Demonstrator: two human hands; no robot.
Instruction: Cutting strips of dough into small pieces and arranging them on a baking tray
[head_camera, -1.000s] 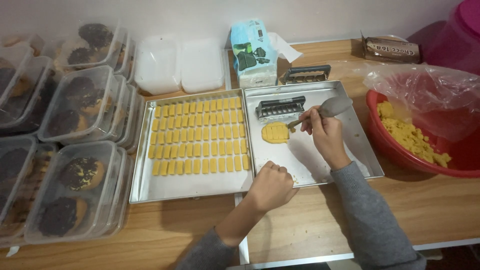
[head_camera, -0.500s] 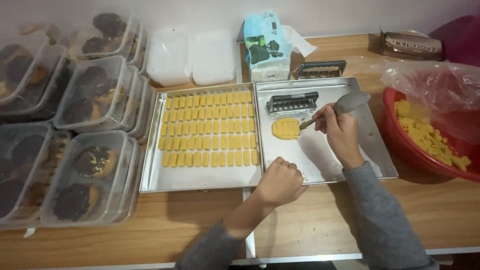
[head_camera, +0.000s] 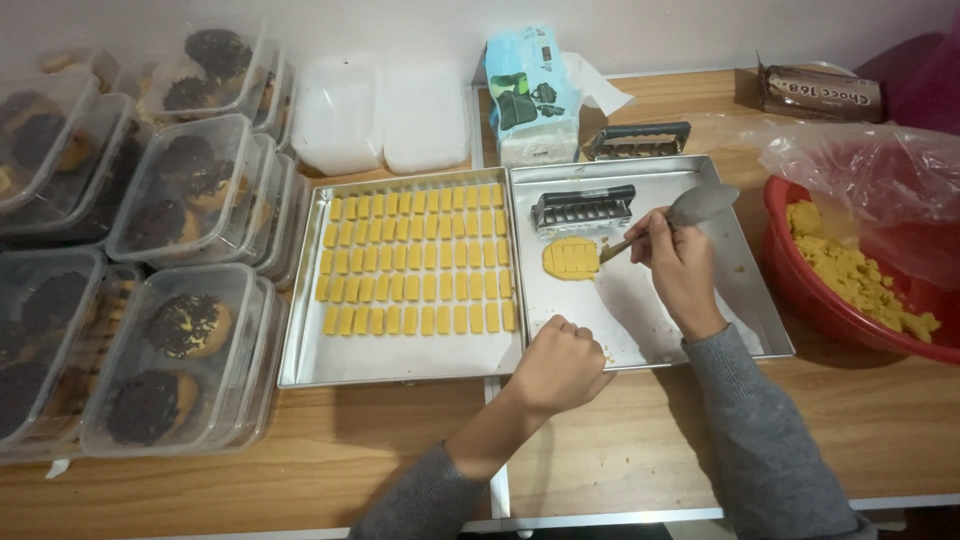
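We are curling our left hand into a loose fist on the near rim of the right-hand tray, holding nothing we can see; our right hand is gripping a metal spatula, its tip hidden against the scored dough disc; just beyond, a toothed cutter is lying; farther right, the red bowl is getting cut off.

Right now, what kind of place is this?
Probably a home baking spot: a metal tray of yellow dough pieces, a red bowl of dough, and stacked plastic boxes of topped cookies.
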